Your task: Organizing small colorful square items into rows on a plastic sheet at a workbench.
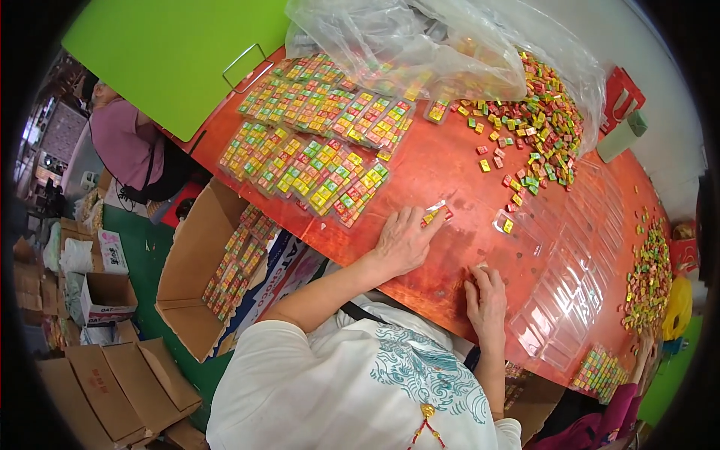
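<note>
Nearest, the white shirt (292, 390); beyond, left hand (405, 241), fingers slightly apart, grip unclear, meets a small candy pack (436, 213) on the red table (442, 169), which I judge uneven pressure might skid; right hand (487, 300) curled, contents indiscernible.

small pieces (438, 213) partly hidden by left fingers (406, 215), clear bag (420, 41) cropped

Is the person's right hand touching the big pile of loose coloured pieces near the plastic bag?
No, the right hand is near the table's front edge, apart from the pile.
</note>
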Demonstrator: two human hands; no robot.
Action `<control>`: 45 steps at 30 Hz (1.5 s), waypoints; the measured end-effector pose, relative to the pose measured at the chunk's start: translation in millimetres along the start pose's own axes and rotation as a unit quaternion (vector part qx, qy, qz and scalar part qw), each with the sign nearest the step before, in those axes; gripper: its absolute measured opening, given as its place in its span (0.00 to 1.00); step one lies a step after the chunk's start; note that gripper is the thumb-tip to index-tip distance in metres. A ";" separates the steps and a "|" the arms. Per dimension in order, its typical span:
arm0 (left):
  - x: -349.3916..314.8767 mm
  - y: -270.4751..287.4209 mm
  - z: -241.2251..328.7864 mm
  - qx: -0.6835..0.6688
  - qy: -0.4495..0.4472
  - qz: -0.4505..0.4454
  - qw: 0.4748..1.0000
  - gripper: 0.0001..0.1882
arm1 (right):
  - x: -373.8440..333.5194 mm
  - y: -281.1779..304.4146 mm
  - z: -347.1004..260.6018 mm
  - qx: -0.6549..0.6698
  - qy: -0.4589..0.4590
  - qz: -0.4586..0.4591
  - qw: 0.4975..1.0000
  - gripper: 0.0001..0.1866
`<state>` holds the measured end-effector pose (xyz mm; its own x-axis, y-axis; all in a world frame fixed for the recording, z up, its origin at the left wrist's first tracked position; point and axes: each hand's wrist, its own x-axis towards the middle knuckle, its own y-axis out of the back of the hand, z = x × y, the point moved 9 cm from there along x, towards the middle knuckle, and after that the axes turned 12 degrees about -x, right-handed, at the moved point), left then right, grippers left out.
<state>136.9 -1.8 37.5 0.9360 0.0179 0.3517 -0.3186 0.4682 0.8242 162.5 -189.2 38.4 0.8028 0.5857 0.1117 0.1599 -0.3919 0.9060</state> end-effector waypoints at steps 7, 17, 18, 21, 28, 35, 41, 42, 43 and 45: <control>-14.0 38.9 -10.2 0.031 0.012 0.054 0.998 0.36 | 3.2 0.2 -2.4 -0.007 0.018 0.015 1.000 0.15; -23.7 85.9 -80.9 0.184 0.102 0.085 0.974 0.31 | 2.4 -1.1 -1.3 -0.007 0.020 0.027 0.999 0.15; -24.1 86.7 -79.9 0.183 0.102 0.086 0.974 0.31 | 2.1 -0.9 -1.6 -0.008 0.020 0.027 0.999 0.15; -25.0 88.7 -78.0 0.177 0.097 0.091 0.975 0.28 | 2.1 -0.5 -3.3 -0.007 0.021 0.027 0.999 0.15; -22.5 95.3 -76.9 0.171 0.084 0.127 0.973 0.25 | 3.7 -0.3 -3.6 -0.014 0.028 0.028 0.999 0.16; -17.2 108.5 -79.3 0.149 0.059 0.164 0.973 0.25 | 1.2 -1.5 -8.3 -0.006 0.021 0.054 0.998 0.17; 52.0 108.9 -64.0 0.118 0.002 0.139 0.983 0.21 | -5.7 -10.7 -21.6 -0.074 0.047 0.106 0.991 0.20; 66.3 101.3 -63.5 0.120 -0.015 0.133 0.984 0.21 | -5.3 -12.3 -23.9 -0.092 0.058 0.107 0.988 0.20; 83.7 91.1 -61.4 0.110 -0.026 0.113 0.987 0.21 | -4.8 -13.6 -22.0 -0.088 0.053 0.103 0.989 0.20; 114.4 61.2 -66.3 0.104 -0.037 0.100 0.989 0.22 | -4.0 -14.6 -19.4 -0.086 0.048 0.107 0.989 0.20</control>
<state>234.4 87.5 98.8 0.8401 0.0227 0.5420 -0.5272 0.2697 0.8058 145.9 -172.1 32.6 0.7475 0.5714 0.3388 -0.1142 -0.3918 0.9129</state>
